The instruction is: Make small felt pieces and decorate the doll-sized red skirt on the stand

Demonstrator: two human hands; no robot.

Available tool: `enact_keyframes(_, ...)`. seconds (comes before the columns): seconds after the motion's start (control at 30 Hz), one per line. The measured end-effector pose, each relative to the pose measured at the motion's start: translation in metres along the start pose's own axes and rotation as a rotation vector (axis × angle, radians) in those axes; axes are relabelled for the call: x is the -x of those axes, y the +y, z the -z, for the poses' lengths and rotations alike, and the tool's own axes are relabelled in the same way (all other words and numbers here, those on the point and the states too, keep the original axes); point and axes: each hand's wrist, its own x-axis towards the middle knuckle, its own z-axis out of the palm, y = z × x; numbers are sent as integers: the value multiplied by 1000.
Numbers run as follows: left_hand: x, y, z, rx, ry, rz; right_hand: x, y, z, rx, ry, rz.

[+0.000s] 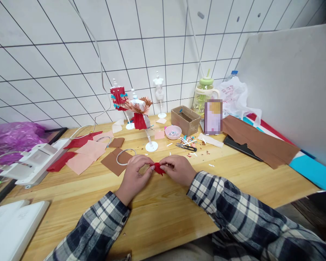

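Observation:
A small red paper bow (159, 168) is pinched between both hands, just above the front of the wooden table (152, 210). My left hand (134, 175) grips its left end between thumb and fingertips. On the other end, my right hand (179, 169) closes thumb and fingers the same way. Beyond the hands stands a small white mannequin (146, 121) dressed in copper-coloured paper petals and a red paper piece. Brown paper squares (116, 162) with a metal ring (125, 156) on them lie beside my left hand. Black thread snips (186, 146) rest past my right hand.
A second mannequin in a red dress (118, 96) and a bare white one (159, 90) stand behind. A pink bowl (173, 132), a cardboard box (186, 119) and a green-lidded bottle (203, 94) are at the back. Left lies a power strip (38, 159); right, brown paper (260, 141).

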Motion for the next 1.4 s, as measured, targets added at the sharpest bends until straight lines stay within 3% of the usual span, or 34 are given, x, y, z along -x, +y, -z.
enact_keyframes(0.23,0,3,2,-42,-22,-75,1,-4,1,-171,-7,-20)
enact_keyframes(0.63,1,0,1,-21,-34,-117,0,2,0,-168,6,-15)
enact_keyframes(0.77,3,2,4,86,-82,-105,1,3,-1,-151,41,-43)
enact_keyframes(0.9,6,2,4,346,-144,7,1,2,0,-186,79,-67)
enact_keyframes(1.13,4,-1,1,577,-151,276,1,2,1,-242,96,-58)
enact_keyframes(1.3,6,-4,3,763,-99,333,-1,5,0,-300,103,-104)
enact_keyframes(1.4,7,-5,3,756,-84,346,-1,5,-3,-410,88,-176)
